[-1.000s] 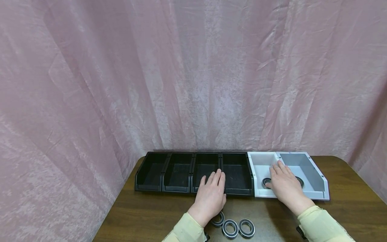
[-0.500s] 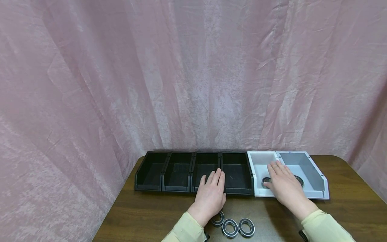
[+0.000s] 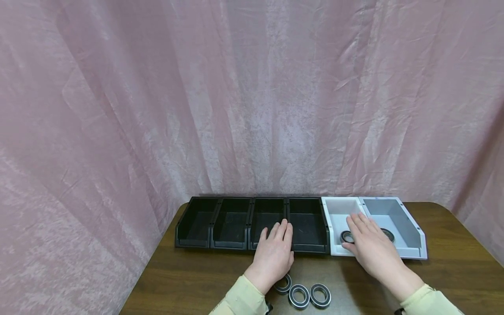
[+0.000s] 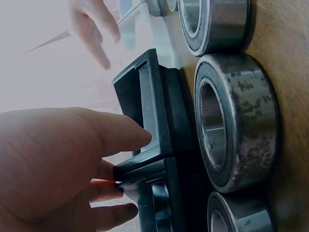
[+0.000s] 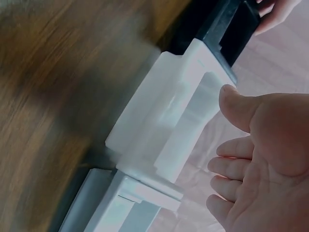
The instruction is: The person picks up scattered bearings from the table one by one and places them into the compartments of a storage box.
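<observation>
My left hand [image 3: 273, 253] hovers at the front edge of the middle black bins [image 3: 309, 248], fingers extended and nothing in its grasp. Three ring-shaped ball bearings lie on the table by that wrist: one [image 3: 289, 282] partly covered by the hand, a middle one [image 3: 291, 297] and a right one [image 3: 328, 295]. In the left wrist view a bearing [image 4: 251, 121] shows dark specks on its rim. Over the white bin [image 3: 338, 251] and the grey bin [image 3: 411, 253] is my right hand [image 3: 372, 247], palm down, holding nothing. A bearing [image 3: 342, 236] shows in the white bin, another [image 3: 390, 233] in the grey one.
The bins stand side by side along the back of the wooden table [image 3: 189, 280], black ones such as the leftmost bin [image 3: 193, 244] on the left. Behind them hangs a pink curtain [image 3: 252, 109].
My right hand has drawn back slightly toward me, its fingertips shifting a little to the left. The left hand and the bearings on the table stay in place.
</observation>
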The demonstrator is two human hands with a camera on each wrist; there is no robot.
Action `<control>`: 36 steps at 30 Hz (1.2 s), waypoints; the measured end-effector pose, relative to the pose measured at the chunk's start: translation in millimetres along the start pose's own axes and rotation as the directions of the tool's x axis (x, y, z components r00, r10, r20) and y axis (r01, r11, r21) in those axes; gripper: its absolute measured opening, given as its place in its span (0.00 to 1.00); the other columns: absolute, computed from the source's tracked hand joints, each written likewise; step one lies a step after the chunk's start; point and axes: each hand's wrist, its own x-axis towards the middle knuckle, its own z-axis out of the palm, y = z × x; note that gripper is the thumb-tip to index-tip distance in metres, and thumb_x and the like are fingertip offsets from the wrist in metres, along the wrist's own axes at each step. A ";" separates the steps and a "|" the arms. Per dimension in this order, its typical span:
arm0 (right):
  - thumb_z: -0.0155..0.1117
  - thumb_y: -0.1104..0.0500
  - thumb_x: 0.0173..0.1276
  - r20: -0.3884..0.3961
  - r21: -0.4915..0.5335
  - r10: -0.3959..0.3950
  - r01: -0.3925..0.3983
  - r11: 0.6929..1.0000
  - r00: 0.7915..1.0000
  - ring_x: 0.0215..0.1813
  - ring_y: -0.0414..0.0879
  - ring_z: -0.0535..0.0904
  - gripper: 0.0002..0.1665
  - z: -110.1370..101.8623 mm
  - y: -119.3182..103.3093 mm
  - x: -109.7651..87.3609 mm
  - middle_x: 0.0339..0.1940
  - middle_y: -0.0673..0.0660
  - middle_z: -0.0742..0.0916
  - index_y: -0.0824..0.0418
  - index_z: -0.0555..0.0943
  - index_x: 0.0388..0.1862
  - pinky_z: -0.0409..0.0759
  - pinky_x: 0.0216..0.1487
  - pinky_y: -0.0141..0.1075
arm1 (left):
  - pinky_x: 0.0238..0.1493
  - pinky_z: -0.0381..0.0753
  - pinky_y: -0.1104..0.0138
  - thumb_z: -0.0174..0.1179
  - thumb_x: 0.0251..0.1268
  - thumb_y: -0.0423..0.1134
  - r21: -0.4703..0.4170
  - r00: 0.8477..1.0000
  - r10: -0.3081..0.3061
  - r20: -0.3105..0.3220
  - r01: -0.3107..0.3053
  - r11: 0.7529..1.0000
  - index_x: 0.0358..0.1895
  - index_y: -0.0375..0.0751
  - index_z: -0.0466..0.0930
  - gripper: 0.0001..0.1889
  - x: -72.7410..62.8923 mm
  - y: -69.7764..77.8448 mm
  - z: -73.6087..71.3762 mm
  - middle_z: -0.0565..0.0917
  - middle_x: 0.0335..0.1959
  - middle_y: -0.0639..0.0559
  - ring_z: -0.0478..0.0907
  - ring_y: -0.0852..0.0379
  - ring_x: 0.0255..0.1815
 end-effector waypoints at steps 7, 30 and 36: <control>0.85 0.52 0.65 -0.067 0.001 -0.056 0.056 0.998 0.996 0.74 0.74 0.78 0.44 -3.7 -6.6 -6.5 0.70 0.78 0.82 0.79 0.79 0.69 0.73 0.75 0.67 | 0.74 0.77 0.41 0.73 0.73 0.52 -0.003 1.000 0.007 -0.016 -0.007 1.000 0.80 0.37 0.73 0.39 0.3 -0.9 -0.2 0.75 0.81 0.40 0.77 0.44 0.78; 0.86 0.45 0.64 0.037 0.033 -0.091 0.090 0.995 0.995 0.80 0.65 0.74 0.51 -22.1 -40.8 -35.4 0.78 0.68 0.80 0.70 0.77 0.78 0.69 0.80 0.58 | 0.74 0.77 0.41 0.73 0.74 0.51 -0.008 1.000 0.005 -0.010 -0.005 1.000 0.80 0.37 0.73 0.39 0.0 -0.1 -1.4 0.75 0.81 0.40 0.77 0.44 0.78; 0.84 0.41 0.66 0.121 0.049 -0.076 0.071 0.996 0.990 0.82 0.62 0.72 0.52 -25.1 -49.7 -38.3 0.80 0.65 0.79 0.67 0.76 0.80 0.65 0.84 0.53 | 0.75 0.76 0.41 0.74 0.73 0.51 -0.023 1.000 -0.003 0.007 0.004 1.000 0.81 0.37 0.73 0.39 -0.8 0.7 -1.8 0.74 0.81 0.41 0.76 0.43 0.78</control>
